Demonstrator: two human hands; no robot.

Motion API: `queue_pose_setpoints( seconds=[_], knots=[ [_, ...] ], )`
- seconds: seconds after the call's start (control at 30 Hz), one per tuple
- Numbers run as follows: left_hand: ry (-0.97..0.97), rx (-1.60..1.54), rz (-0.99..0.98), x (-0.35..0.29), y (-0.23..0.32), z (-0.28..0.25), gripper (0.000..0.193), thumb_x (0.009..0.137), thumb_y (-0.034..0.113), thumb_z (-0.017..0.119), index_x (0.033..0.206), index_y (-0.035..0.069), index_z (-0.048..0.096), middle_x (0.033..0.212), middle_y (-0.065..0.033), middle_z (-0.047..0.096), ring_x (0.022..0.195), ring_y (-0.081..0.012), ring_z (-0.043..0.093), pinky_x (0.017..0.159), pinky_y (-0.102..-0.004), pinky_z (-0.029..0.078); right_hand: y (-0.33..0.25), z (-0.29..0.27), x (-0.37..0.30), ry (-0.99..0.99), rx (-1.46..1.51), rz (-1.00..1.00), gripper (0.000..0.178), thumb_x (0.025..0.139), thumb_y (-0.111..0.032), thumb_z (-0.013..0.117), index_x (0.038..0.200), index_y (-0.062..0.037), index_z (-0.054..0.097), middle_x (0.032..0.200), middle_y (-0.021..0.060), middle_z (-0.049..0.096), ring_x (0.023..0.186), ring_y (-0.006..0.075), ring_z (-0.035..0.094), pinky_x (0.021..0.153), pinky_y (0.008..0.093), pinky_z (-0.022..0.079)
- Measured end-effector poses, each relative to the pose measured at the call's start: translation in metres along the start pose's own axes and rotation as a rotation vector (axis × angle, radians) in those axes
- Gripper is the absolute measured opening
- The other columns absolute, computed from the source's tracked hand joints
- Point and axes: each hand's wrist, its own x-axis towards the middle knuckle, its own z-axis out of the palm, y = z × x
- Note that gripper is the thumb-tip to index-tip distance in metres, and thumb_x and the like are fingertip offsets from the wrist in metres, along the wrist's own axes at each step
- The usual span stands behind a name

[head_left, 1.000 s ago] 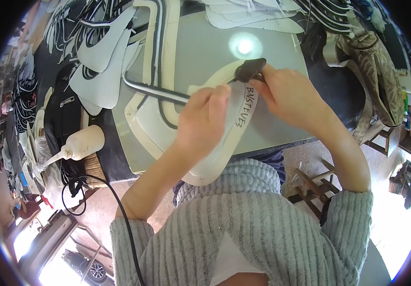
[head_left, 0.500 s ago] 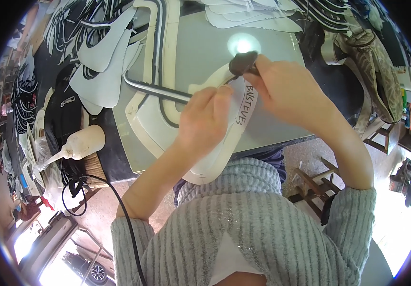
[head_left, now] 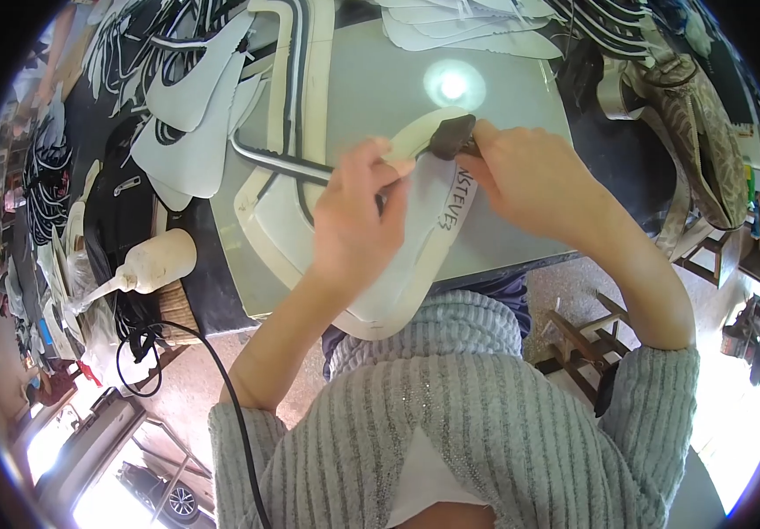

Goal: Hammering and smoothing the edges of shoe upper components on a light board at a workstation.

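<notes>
Fingers of the left hand (head_left: pixel 358 220): partly curled, tips somewhat blurred; a narrow black-and-white piping strip (head_left: pixel 279 162) runs in under them from the left; whether they clasp it, I cannot tell.
Fingers of the right hand (head_left: pixel 534 181): drawn together, thumb against forefinger, pinching a small, dark brown, blocky piece (head_left: pixel 452 137).
Panel, in work: one curved white panel with cream border (head_left: pixel 411 264), black handwriting on its right limb; lies flat under the left hand, its rounded end projecting over the near edge of the board, its upper limb reaching to the dark piece.
Board: one smooth grey-green sheet (head_left: pixel 525 101), laid on the bench with black covering (head_left: pixel 631 167), a bright round reflection toward its far edge.
Second panel: one long cream-bordered piece with dark piping (head_left: pixel 318 79), extending toward the board's far left corner.
Stacks: overlapping white shaped panels (head_left: pixel 190 110) at the board's left edge; further white sheets (head_left: pixel 459 37) across its far edge.
Bottle: one off-white squeeze bottle with tapered spout (head_left: pixel 161 262), lying at the bench's near left corner.
Cloth: brown patterned fabric article (head_left: pixel 706 154), at the bench's right edge.
</notes>
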Motion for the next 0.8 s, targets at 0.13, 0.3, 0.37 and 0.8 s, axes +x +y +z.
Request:
queue_pose_setpoints(
  seconds=[0.13,0.3,0.37,0.8],
  knots=[
    [0.014,0.301,0.367,-0.004,-0.01,0.002,0.031,0.083,-0.003,0.072,0.108,0.001,0.056,0.097,-0.0087,0.069,0.086,-0.0253,0.067,0.073,-0.0316,0.055,0.01,0.004,0.001,0.008,0.038,-0.035,0.033,0.098,-0.03,0.054,0.089,0.0022,0.058,0.072,0.0187,0.066,0.069,0.0388,0.066,0.062,0.0487,0.052],
    [0.049,0.381,0.509,-0.004,-0.017,0.005,0.029,0.082,-0.006,0.071,0.106,0.002,0.057,0.092,-0.0091,0.068,0.08,-0.0251,0.065,0.069,-0.0331,0.054,-0.003,-0.007,0.006,0.144,0.08,-0.052,0.035,0.099,-0.031,0.052,0.088,0.0022,0.058,0.071,0.0194,0.065,0.069,0.0393,0.066,0.062,0.0496,0.051],
    [0.06,0.362,0.584,-0.002,-0.017,0.007,0.033,0.075,0.002,0.063,0.109,0.001,0.059,0.088,-0.01,0.063,0.087,-0.0265,0.063,0.074,-0.0352,0.054,-0.01,0.003,0.011,0.104,0.041,-0.081,0.036,0.099,-0.031,0.052,0.087,0.0021,0.058,0.07,0.0197,0.065,0.068,0.0398,0.065,0.062,0.0497,0.051],
    [0.06,0.401,0.58,-0.004,-0.016,0.005,0.029,0.078,-0.007,0.072,0.104,0.002,0.06,0.089,-0.0094,0.067,0.079,-0.0239,0.065,0.068,-0.0327,0.055,0.003,0.001,0.005,-0.07,0.073,-0.076,0.035,0.097,-0.03,0.055,0.085,0.0025,0.06,0.071,0.0209,0.066,0.069,0.0399,0.065,0.061,0.0492,0.051]
  ],
)
